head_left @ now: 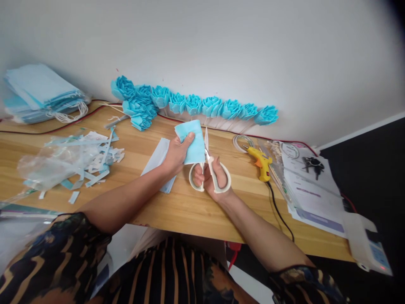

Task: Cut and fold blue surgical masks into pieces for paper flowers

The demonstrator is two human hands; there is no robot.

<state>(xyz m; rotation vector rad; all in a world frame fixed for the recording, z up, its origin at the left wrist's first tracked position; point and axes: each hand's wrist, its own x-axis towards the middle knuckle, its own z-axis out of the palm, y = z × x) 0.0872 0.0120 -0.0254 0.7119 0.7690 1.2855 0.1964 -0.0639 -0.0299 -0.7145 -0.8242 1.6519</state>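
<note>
Here, over a wooden table (186, 211) by the wall (202, 46), left fingers (189, 138) pinch seemingly folded blue fabric (195, 151), right fingers (198, 175) grip scissors (207, 156).

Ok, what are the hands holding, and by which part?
The left hand holds the light-blue sheet by its left side, thumb across the face; the right hand holds the scissors by the white handle loops.

Legible txt: none. Printed sheets (319, 200), R end of desk (196, 213): print lines too sm. to read. White box (357, 228) adj.: blue panel (378, 253) illeg.
</note>
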